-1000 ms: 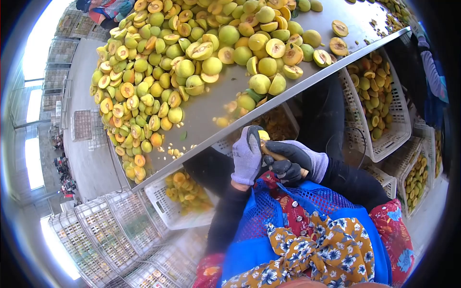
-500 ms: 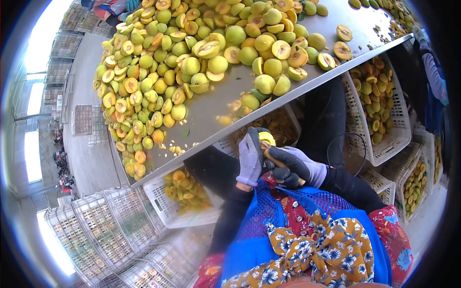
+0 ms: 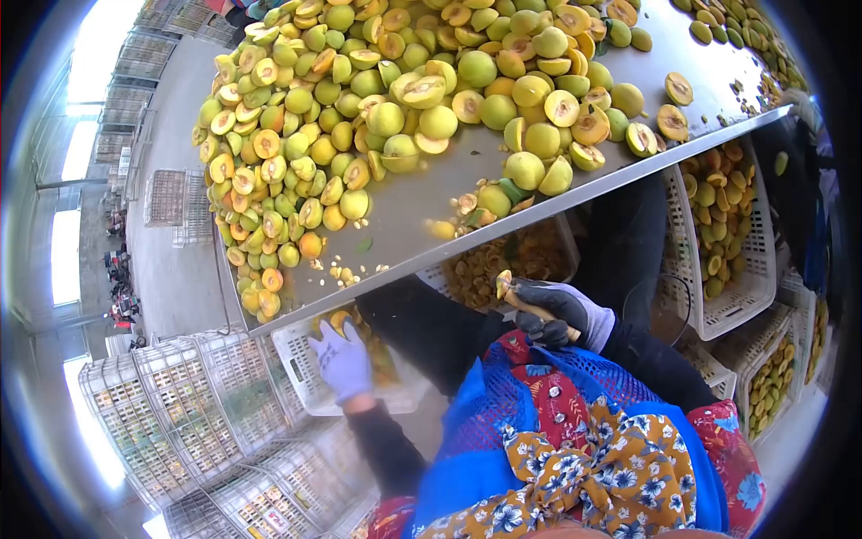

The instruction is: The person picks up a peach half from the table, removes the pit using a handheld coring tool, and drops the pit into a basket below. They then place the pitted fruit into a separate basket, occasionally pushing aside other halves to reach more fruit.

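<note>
My left hand (image 3: 344, 361), in a pale lilac glove, reaches over a white crate (image 3: 301, 375) below the table edge. Its fingers are spread, with yellow-orange fruit halves (image 3: 339, 320) right at the fingertips. My right hand (image 3: 561, 314), in a dark-palmed lilac glove, is closed around a wooden-handled tool (image 3: 537, 311) in front of my chest. At the tool's far end sits a small yellow-brown piece of fruit (image 3: 503, 285), and the tool's working tip is hidden. Yellow-green stone fruit (image 3: 386, 119), many of them cut in halves, lie heaped on the metal table.
The metal table's (image 3: 413, 211) raised edge runs diagonally before me. Under it stands a crate of brownish fruit pieces (image 3: 512, 265). Another white crate (image 3: 718, 301) of halves is at right. Stacked crates (image 3: 180, 409) stand at lower left. Another person's sleeve (image 3: 828, 171) shows at far right.
My left hand has moved from beside the right hand, down and left to the crate. The yellow fruit half held between my hands has left them. My right hand still grips the tool.
</note>
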{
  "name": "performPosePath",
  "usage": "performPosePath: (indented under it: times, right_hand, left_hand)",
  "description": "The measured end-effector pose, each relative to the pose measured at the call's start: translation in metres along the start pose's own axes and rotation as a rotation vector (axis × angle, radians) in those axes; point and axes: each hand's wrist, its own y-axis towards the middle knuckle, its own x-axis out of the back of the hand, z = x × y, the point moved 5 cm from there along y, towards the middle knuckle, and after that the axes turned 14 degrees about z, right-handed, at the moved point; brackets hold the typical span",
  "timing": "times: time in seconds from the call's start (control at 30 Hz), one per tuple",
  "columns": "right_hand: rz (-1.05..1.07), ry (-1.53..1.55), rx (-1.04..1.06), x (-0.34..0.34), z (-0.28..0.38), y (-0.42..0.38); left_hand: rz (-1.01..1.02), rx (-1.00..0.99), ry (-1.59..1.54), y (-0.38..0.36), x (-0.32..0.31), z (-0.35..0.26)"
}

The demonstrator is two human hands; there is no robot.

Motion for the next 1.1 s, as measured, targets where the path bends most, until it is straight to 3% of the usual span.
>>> performPosePath:
  times: [0.07,0.13,0.17,0.2,0.23,0.3,0.37,0.47,0.57,0.67,0.7,0.73,0.8,0.9,0.97,1.0,1.1]
  right_hand:
    - [-0.001,0.008,-0.072,0.011,0.0,0.006]
    - [-0.047,-0.01,-0.113,0.017,-0.002,0.007]
    - [-0.087,-0.035,-0.119,0.019,-0.003,0.007]
    - [-0.127,-0.061,-0.121,0.02,-0.004,0.007]
    - [-0.148,-0.122,-0.108,0.017,-0.002,0.005]
    - [-0.188,-0.245,-0.084,0.004,0.002,-0.001]
    - [-0.112,-0.188,-0.039,-0.006,0.004,-0.004]
    - [-0.099,-0.051,-0.049,0.003,0.001,-0.007]
    - [-0.156,-0.499,-0.028,0.013,0.01,-0.004]
    - [-0.279,-0.88,0.056,-0.01,0.026,-0.002]
    - [-0.313,-1.363,0.257,-0.016,0.037,0.0]
    - [-0.339,-1.842,0.471,-0.027,0.041,0.003]
    - [-0.443,-2.177,0.548,-0.044,0.036,0.003]
    - [-0.502,-2.068,0.328,-0.063,0.038,0.011]
    - [-0.492,-2.08,0.323,-0.064,0.035,0.013]
    - [-0.498,-2.045,0.289,-0.062,0.033,0.014]
    - [-0.509,-2.047,0.3,-0.059,0.026,0.016]
  left_hand:
    - [-0.248,-0.156,0.069,0.023,0.021,-0.029]
    - [-0.095,-0.342,-0.256,0.064,0.043,-0.089]
    - [0.135,-0.314,-0.322,0.082,0.05,-0.126]
    - [0.124,-0.488,-0.23,0.129,0.019,-0.148]
    - [0.223,-0.448,-0.399,0.158,0.008,-0.176]
    - [0.133,-0.371,-0.572,0.178,-0.002,-0.225]
    - [0.238,-0.43,-1.01,0.227,-0.046,-0.229]
    - [0.712,-0.539,-1.486,0.196,-0.046,-0.212]
    - [0.933,-0.5,-1.678,0.13,-0.024,-0.185]
    - [1.068,-0.593,-1.746,0.068,-0.011,-0.176]
    - [1.084,-0.563,-1.784,0.054,-0.016,-0.174]
    - [1.023,-0.657,-1.664,0.04,-0.016,-0.173]
    - [0.897,-0.797,-1.47,0.016,-0.015,-0.176]
    - [0.707,-0.86,-1.319,-0.012,-0.007,-0.18]
    - [0.598,-0.883,-1.215,-0.027,0.005,-0.183]
    - [0.446,-0.97,-0.995,-0.033,0.01,-0.182]
    - [0.111,-1.072,-0.75,-0.051,-0.001,-0.177]
